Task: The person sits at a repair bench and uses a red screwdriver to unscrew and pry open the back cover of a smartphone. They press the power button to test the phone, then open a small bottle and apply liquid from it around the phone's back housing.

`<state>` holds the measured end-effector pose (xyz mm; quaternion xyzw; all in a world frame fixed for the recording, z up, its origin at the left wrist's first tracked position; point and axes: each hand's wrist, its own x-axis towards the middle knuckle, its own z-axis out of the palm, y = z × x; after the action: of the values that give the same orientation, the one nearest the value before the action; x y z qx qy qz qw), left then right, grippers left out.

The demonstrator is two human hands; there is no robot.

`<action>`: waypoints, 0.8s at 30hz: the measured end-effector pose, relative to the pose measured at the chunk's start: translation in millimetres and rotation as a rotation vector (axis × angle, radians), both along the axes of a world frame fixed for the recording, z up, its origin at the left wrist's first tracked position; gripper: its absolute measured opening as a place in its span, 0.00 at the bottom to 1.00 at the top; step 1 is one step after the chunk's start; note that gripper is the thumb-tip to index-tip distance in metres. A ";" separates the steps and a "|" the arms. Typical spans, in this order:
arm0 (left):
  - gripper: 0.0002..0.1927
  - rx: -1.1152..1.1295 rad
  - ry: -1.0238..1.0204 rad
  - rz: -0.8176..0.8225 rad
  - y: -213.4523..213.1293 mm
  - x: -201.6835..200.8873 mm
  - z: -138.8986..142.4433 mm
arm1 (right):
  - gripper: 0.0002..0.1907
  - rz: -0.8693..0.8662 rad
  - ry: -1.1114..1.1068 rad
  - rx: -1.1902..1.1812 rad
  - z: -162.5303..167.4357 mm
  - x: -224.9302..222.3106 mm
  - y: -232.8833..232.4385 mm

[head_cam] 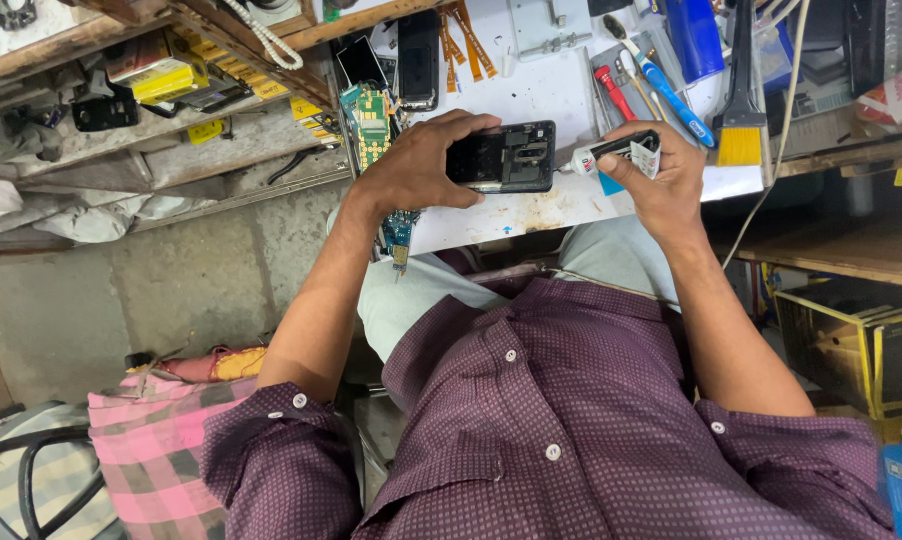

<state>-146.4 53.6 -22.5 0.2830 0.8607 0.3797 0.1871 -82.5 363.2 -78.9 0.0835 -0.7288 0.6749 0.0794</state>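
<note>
My left hand (416,165) grips a black phone frame (506,157) with its back off, held level above the white worktop (531,95). My right hand (661,175) is closed around a small glue tube (616,152) whose white nozzle touches the right edge of the phone frame. Both hands hover over the near edge of the worktop, above my lap.
Green circuit boards (373,125), a black phone (418,58), orange flex strips (464,40), a red-handled tool (613,90), a blue-handled screwdriver (671,92) and a yellow-bristled brush (740,125) lie on the worktop. Cluttered shelves (151,90) stand left, yellow boxes (861,340) right, a pink checked cloth (151,440) below.
</note>
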 end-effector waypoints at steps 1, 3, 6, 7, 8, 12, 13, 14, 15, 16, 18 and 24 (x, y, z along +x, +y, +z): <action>0.46 -0.002 0.002 -0.001 0.0 0.0 -0.1 | 0.13 0.003 0.000 0.001 0.5 0.0 -0.2; 0.46 0.001 0.005 -0.002 -0.4 0.0 -0.6 | 0.13 0.008 0.003 -0.008 1.3 -0.9 -0.8; 0.46 0.010 0.008 -0.003 -1.1 0.0 -1.4 | 0.14 0.011 0.001 -0.020 2.2 -2.1 -1.8; 0.46 0.009 0.009 -0.003 -0.9 -0.2 -1.6 | 0.14 0.012 -0.001 -0.024 2.4 -2.3 -2.1; 0.46 0.009 0.009 -0.004 -0.9 -0.4 -1.8 | 0.14 0.011 -0.004 -0.023 2.7 -2.5 -2.1; 0.46 0.004 0.006 -0.001 -1.5 -0.6 -1.8 | 0.14 0.008 -0.008 -0.013 2.8 -3.4 -2.0; 0.46 0.004 0.008 -0.002 -1.6 -0.6 -1.7 | 0.14 0.007 -0.008 -0.009 2.7 -3.6 -2.0; 0.46 0.003 0.010 -0.002 -1.7 -0.5 -1.7 | 0.14 0.007 -0.009 -0.009 2.6 -3.9 -1.9; 0.46 0.001 0.014 -0.001 -1.8 -0.5 -1.8 | 0.14 0.007 -0.009 -0.010 2.5 -4.2 -2.0; 0.46 -0.001 0.017 0.000 -1.8 -0.5 -1.8 | 0.14 0.007 -0.009 -0.010 2.3 -4.3 -1.9; 0.46 0.005 0.020 -0.004 -2.0 -0.5 -2.1 | 0.14 0.011 -0.007 -0.006 2.0 -3.7 -1.3; 0.46 0.020 0.016 -0.016 -2.1 -1.2 -2.4 | 0.14 0.023 0.004 0.000 1.1 -3.3 0.5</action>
<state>-147.6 51.5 -24.9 0.2945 0.8561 0.3845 0.1804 -85.8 363.7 -77.8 0.0933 -0.7278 0.6755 0.0731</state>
